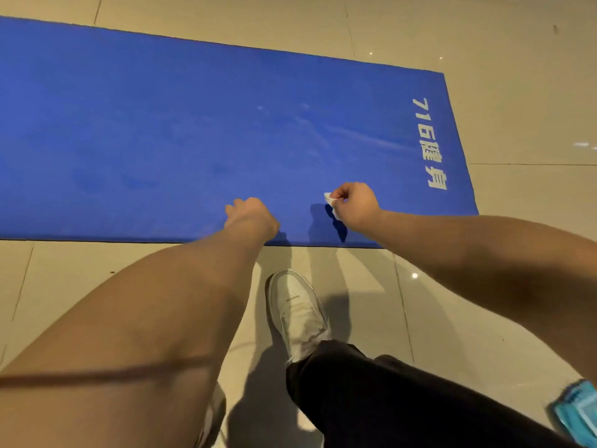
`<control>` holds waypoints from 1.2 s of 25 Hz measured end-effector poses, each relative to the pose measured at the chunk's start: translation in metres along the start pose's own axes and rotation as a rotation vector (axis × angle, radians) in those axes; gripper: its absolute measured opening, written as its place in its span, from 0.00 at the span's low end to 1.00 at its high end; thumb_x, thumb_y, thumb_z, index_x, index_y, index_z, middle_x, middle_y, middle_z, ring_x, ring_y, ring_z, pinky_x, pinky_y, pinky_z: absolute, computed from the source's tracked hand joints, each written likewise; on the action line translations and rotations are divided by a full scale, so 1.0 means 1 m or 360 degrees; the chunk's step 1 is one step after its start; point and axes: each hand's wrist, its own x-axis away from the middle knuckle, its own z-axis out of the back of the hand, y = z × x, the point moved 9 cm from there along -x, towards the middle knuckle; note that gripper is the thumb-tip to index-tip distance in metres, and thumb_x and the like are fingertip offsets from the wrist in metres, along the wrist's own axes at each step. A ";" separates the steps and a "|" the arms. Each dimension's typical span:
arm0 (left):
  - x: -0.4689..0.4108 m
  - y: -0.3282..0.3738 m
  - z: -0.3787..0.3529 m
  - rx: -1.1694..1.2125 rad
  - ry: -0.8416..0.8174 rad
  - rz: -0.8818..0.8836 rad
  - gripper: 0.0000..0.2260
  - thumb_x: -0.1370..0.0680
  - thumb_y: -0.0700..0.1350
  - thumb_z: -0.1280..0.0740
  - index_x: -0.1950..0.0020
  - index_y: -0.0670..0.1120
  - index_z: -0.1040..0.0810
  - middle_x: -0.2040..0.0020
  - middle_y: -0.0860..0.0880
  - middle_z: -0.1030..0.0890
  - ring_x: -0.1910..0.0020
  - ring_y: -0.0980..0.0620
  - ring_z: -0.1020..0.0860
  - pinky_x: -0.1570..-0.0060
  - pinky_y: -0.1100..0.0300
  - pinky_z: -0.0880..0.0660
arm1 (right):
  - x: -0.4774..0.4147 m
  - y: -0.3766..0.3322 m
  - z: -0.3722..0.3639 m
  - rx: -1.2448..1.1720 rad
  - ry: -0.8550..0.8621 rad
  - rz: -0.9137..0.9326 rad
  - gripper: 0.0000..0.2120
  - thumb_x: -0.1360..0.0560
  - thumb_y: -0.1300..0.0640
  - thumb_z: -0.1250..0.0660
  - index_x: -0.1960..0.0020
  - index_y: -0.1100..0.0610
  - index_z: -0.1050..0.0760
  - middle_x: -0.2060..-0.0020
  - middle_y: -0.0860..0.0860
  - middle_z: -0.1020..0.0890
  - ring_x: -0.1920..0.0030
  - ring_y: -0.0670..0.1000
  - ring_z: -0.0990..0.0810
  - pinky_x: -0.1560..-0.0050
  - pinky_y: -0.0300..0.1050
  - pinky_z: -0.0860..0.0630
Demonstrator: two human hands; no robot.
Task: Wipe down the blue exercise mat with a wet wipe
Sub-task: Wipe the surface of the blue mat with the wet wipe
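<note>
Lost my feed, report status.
Right hand pinching wet wipe over blue mat. Left hand curled at near edge, palm hidden. Shoe off mat.

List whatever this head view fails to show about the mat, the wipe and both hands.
All in the head view.
Mat: its left end is cut off by the picture's left edge.
Wipe: mostly hidden inside the right hand; only a corner shows.
Left hand: seen from the back, fingers hidden; whether it holds anything is unclear.
Teal packet: cut off at the bottom right corner, blurred.
</note>
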 end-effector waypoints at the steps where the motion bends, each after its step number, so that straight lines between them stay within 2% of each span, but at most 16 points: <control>1: -0.008 -0.005 -0.009 -0.0054 -0.0002 0.0017 0.18 0.21 0.56 0.32 0.40 0.44 0.29 0.36 0.43 0.30 0.34 0.42 0.33 0.49 0.54 0.37 | 0.003 0.019 -0.008 -0.0045 0.0085 -0.0047 0.07 0.20 0.56 0.34 0.54 0.59 0.21 0.54 0.53 0.16 0.54 0.53 0.19 0.53 0.46 0.23; 4: -0.021 -0.018 -0.021 -0.0078 0.0067 0.0047 0.26 0.22 0.57 0.31 0.31 0.45 0.33 0.31 0.42 0.35 0.31 0.41 0.37 0.46 0.52 0.33 | 0.020 0.056 -0.021 -0.0193 0.0351 -0.0098 0.10 0.19 0.61 0.39 0.41 0.59 0.22 0.44 0.51 0.21 0.47 0.51 0.21 0.47 0.39 0.28; 6: -0.028 -0.024 -0.025 -0.0092 0.0131 0.0048 0.28 0.23 0.58 0.29 0.30 0.46 0.34 0.29 0.42 0.38 0.29 0.40 0.40 0.39 0.47 0.30 | 0.029 0.068 -0.027 -0.0231 0.0433 -0.0085 0.11 0.18 0.61 0.39 0.39 0.58 0.23 0.43 0.50 0.25 0.47 0.49 0.24 0.45 0.37 0.30; 8: -0.036 -0.026 -0.028 -0.0167 0.0186 0.0038 0.30 0.24 0.59 0.28 0.29 0.47 0.36 0.29 0.42 0.39 0.29 0.38 0.40 0.35 0.42 0.30 | 0.030 0.072 -0.040 -0.0174 0.0454 -0.0026 0.11 0.18 0.61 0.39 0.38 0.57 0.24 0.43 0.49 0.27 0.48 0.47 0.26 0.46 0.34 0.32; 10: -0.040 -0.026 -0.028 -0.0219 0.0220 0.0024 0.32 0.25 0.60 0.27 0.29 0.48 0.37 0.30 0.42 0.38 0.31 0.38 0.38 0.39 0.42 0.28 | 0.031 0.069 -0.051 -0.0070 0.0484 0.0003 0.10 0.18 0.60 0.38 0.38 0.56 0.24 0.45 0.48 0.29 0.48 0.47 0.26 0.46 0.33 0.30; 14: -0.040 -0.030 -0.023 -0.0311 0.0238 -0.0006 0.35 0.26 0.62 0.27 0.28 0.47 0.38 0.31 0.43 0.37 0.32 0.39 0.37 0.54 0.48 0.25 | 0.029 0.052 -0.063 0.0157 0.0504 0.0021 0.09 0.17 0.58 0.39 0.40 0.57 0.23 0.49 0.48 0.30 0.52 0.49 0.26 0.50 0.34 0.30; 16: -0.042 -0.031 -0.022 -0.0351 0.0211 -0.0020 0.35 0.26 0.61 0.27 0.27 0.49 0.38 0.27 0.43 0.40 0.31 0.39 0.37 0.58 0.50 0.28 | 0.030 0.030 -0.079 0.0084 0.0454 0.0129 0.08 0.18 0.60 0.39 0.42 0.60 0.24 0.49 0.53 0.26 0.50 0.57 0.24 0.49 0.41 0.28; 18: -0.045 -0.032 -0.023 -0.0363 0.0191 0.0007 0.38 0.26 0.60 0.26 0.24 0.50 0.41 0.23 0.44 0.47 0.29 0.38 0.40 0.59 0.51 0.30 | 0.030 -0.001 -0.106 0.0227 0.0316 0.0342 0.10 0.20 0.62 0.39 0.41 0.63 0.23 0.45 0.59 0.25 0.47 0.59 0.25 0.48 0.46 0.28; 20: -0.048 -0.035 -0.023 -0.0416 0.0178 0.0070 0.43 0.28 0.62 0.25 0.21 0.51 0.45 0.20 0.44 0.52 0.26 0.37 0.43 0.57 0.50 0.30 | 0.030 -0.030 -0.134 0.0390 0.0099 0.0568 0.11 0.21 0.65 0.39 0.40 0.65 0.24 0.43 0.62 0.27 0.47 0.60 0.26 0.50 0.47 0.31; 23: -0.054 -0.034 -0.022 -0.0442 0.0132 0.0097 0.47 0.30 0.64 0.24 0.21 0.52 0.47 0.20 0.43 0.51 0.25 0.36 0.43 0.54 0.50 0.29 | 0.032 -0.043 -0.141 0.0515 -0.0055 0.0719 0.12 0.21 0.66 0.39 0.39 0.65 0.26 0.43 0.62 0.28 0.48 0.61 0.26 0.53 0.48 0.31; 25: -0.057 -0.035 -0.019 -0.0466 0.0119 0.0090 0.49 0.32 0.65 0.23 0.21 0.51 0.47 0.22 0.41 0.48 0.26 0.35 0.42 0.52 0.49 0.27 | 0.030 -0.030 -0.129 0.0584 -0.0030 0.0664 0.12 0.21 0.65 0.40 0.38 0.63 0.25 0.44 0.62 0.28 0.48 0.60 0.26 0.57 0.42 0.32; 26: -0.057 -0.036 -0.018 -0.0479 0.0116 0.0085 0.49 0.33 0.65 0.23 0.22 0.51 0.47 0.22 0.41 0.47 0.26 0.35 0.41 0.52 0.49 0.26 | 0.024 -0.019 -0.113 0.0606 0.0053 0.0549 0.12 0.20 0.64 0.41 0.38 0.63 0.25 0.45 0.61 0.27 0.49 0.60 0.26 0.60 0.38 0.36; 28: -0.057 -0.035 -0.018 -0.0507 0.0103 0.0078 0.49 0.33 0.66 0.23 0.23 0.51 0.46 0.23 0.41 0.46 0.26 0.34 0.41 0.54 0.50 0.27 | 0.014 0.014 -0.086 0.0732 0.0121 0.0271 0.11 0.19 0.64 0.43 0.40 0.60 0.25 0.50 0.58 0.27 0.53 0.56 0.29 0.61 0.39 0.39; 30: -0.057 -0.034 -0.016 -0.0561 0.0098 0.0073 0.49 0.34 0.66 0.23 0.24 0.50 0.45 0.24 0.40 0.45 0.26 0.34 0.41 0.57 0.51 0.28 | 0.018 0.031 -0.067 0.0742 0.0142 0.0039 0.13 0.21 0.66 0.49 0.48 0.55 0.28 0.56 0.52 0.31 0.56 0.51 0.33 0.58 0.41 0.39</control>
